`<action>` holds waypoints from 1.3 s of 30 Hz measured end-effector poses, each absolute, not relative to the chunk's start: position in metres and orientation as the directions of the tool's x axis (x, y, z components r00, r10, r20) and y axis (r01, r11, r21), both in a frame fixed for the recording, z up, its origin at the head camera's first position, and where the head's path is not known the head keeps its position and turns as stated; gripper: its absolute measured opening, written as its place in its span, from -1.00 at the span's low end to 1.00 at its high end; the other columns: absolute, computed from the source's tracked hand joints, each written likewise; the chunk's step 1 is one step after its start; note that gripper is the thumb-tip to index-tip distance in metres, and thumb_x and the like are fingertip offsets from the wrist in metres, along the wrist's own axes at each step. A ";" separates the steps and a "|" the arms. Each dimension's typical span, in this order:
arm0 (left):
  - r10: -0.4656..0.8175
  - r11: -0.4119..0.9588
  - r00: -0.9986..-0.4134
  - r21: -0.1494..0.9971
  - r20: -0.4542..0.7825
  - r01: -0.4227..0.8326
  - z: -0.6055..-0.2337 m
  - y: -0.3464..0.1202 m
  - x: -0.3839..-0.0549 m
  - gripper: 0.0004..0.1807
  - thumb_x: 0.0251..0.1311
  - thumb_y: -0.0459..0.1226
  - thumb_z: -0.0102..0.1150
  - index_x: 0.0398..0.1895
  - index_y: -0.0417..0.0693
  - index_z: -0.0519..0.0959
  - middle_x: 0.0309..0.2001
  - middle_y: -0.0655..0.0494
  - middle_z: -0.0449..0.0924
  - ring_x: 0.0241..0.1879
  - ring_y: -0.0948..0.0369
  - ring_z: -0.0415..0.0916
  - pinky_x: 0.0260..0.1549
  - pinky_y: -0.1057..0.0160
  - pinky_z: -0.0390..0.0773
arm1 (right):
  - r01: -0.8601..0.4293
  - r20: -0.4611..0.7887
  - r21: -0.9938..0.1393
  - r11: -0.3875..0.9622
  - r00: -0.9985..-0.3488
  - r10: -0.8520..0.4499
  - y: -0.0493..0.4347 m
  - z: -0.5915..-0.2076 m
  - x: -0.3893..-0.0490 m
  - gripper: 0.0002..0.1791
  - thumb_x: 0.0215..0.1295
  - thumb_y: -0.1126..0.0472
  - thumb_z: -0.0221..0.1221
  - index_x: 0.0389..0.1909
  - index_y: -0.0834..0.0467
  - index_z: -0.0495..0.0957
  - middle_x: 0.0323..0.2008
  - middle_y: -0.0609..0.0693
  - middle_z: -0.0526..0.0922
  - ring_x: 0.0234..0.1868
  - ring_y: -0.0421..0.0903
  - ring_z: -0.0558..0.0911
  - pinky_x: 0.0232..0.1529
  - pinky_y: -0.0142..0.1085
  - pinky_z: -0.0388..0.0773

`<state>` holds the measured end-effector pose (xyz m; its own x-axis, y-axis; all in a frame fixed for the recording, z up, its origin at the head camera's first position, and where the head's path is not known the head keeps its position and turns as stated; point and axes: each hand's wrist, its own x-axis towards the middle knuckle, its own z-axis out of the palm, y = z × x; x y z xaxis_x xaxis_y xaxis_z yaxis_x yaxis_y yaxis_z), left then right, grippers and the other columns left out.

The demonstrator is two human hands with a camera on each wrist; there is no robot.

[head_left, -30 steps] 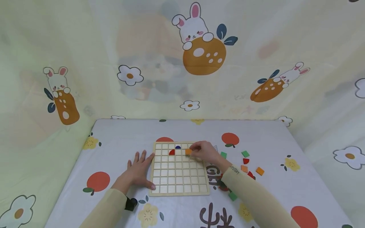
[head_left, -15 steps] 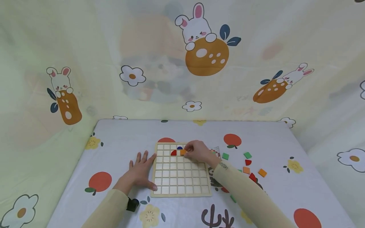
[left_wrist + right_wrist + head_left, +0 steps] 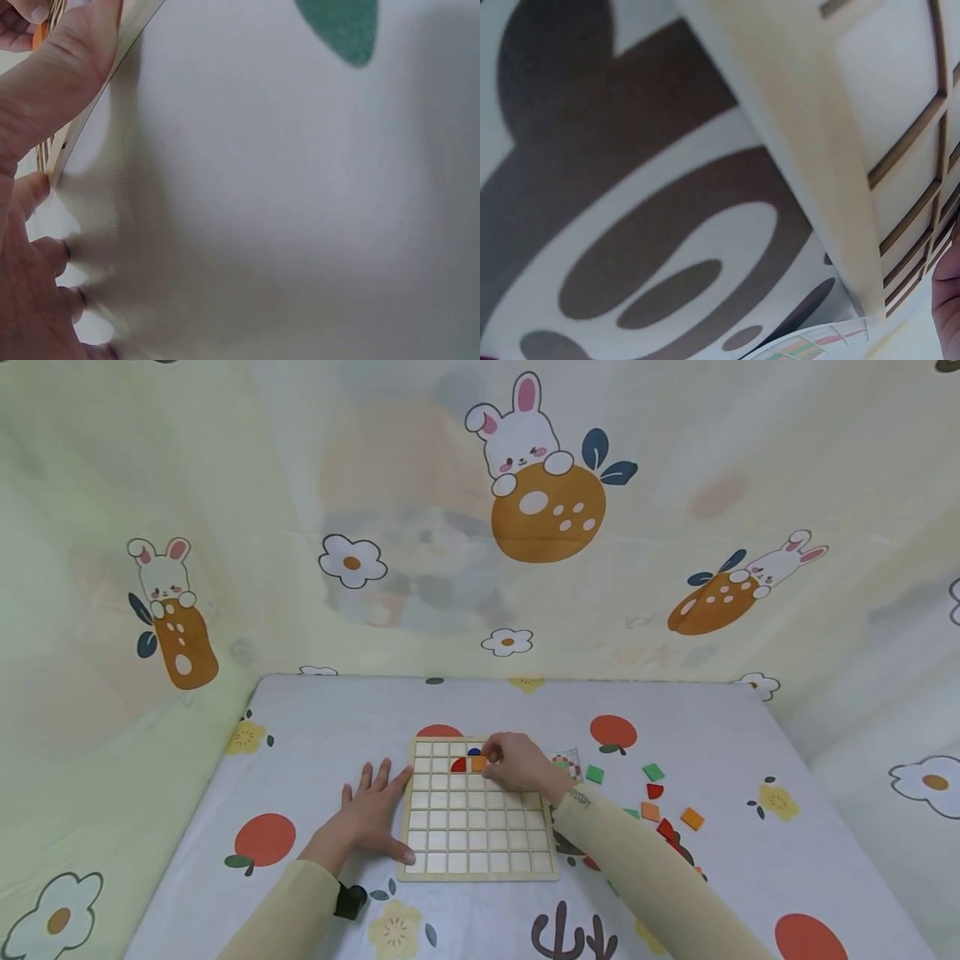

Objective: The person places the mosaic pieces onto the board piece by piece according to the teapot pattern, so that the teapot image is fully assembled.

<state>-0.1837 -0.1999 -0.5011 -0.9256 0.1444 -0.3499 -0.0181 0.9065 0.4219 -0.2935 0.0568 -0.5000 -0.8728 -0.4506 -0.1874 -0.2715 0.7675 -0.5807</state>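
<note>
A wooden grid board [image 3: 477,818] with square cells lies on the table. My right hand [image 3: 521,764] pinches an orange square tile [image 3: 478,764] over a cell in the second row from the back. Just left of that tile lies a red quarter-circle piece [image 3: 459,766], and a blue piece [image 3: 474,752] sits in the back row. My left hand [image 3: 369,817] rests spread along the board's left edge, its thumb [image 3: 64,71] touching the frame in the left wrist view. Only a bit of the right hand [image 3: 946,300] shows in the right wrist view.
Loose tiles lie right of the board, among them a green tile [image 3: 653,772], an orange tile [image 3: 692,818] and a red piece [image 3: 655,791]. A printed pattern sheet [image 3: 573,762] lies behind the right wrist. A patterned cloth [image 3: 300,710] covers the table.
My right hand has moved left with the orange tile, from a cell farther right to beside the red piece. The left hand stays at the board's edge. The head view has shifted slightly.
</note>
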 end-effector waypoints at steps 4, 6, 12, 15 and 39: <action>0.145 0.909 -0.929 0.416 -0.340 -0.011 -0.502 -0.200 -0.183 0.46 -0.38 0.10 0.74 0.65 0.03 0.05 0.65 -0.28 -0.21 0.62 -0.35 -0.38 0.43 -0.55 -0.22 | -0.284 -0.179 -0.583 0.761 -0.869 -0.461 0.056 -0.501 -0.292 -0.77 0.24 0.24 0.41 -0.12 0.17 0.65 -0.26 -0.04 0.67 -0.23 -0.15 0.58 -0.07 -0.19 0.60; 0.145 0.911 -0.932 0.412 -0.334 -0.006 -0.502 -0.199 -0.183 0.46 -0.39 0.09 0.74 0.65 0.02 0.06 0.65 -0.30 -0.20 0.62 -0.35 -0.37 0.43 -0.55 -0.21 | -0.289 -0.176 -0.585 0.758 -0.867 -0.466 0.056 -0.501 -0.292 -0.77 0.24 0.24 0.41 -0.11 0.17 0.65 -0.26 -0.03 0.66 -0.24 -0.15 0.57 -0.09 -0.18 0.59; 0.145 0.913 -0.933 0.408 -0.328 -0.002 -0.501 -0.198 -0.183 0.46 -0.39 0.07 0.75 0.64 0.00 0.06 0.65 -0.30 -0.20 0.62 -0.35 -0.36 0.43 -0.55 -0.19 | -0.286 -0.180 -0.585 0.759 -0.867 -0.465 0.058 -0.501 -0.292 -0.78 0.28 0.22 0.39 -0.10 0.16 0.65 -0.27 -0.05 0.65 -0.26 -0.15 0.55 -0.12 -0.20 0.57; 0.140 0.914 -0.934 0.406 -0.330 -0.007 -0.501 -0.198 -0.183 0.45 -0.39 0.07 0.75 0.64 0.01 0.07 0.65 -0.29 -0.20 0.62 -0.34 -0.36 0.43 -0.55 -0.19 | -0.291 -0.175 -0.577 0.763 -0.868 -0.464 0.057 -0.501 -0.292 -0.80 0.30 0.21 0.38 -0.10 0.16 0.67 -0.28 -0.05 0.66 -0.26 -0.16 0.57 -0.12 -0.20 0.59; 0.140 0.916 -0.932 0.401 -0.334 -0.007 -0.504 -0.199 -0.185 0.45 -0.38 0.08 0.75 0.64 0.01 0.06 0.65 -0.29 -0.21 0.62 -0.35 -0.37 0.43 -0.55 -0.20 | -0.344 -0.149 -0.581 0.738 -0.846 -0.512 0.061 -0.499 -0.288 -0.76 0.35 0.29 0.31 -0.01 0.19 0.75 -0.13 0.03 0.78 -0.32 -0.19 0.60 -0.28 -0.35 0.53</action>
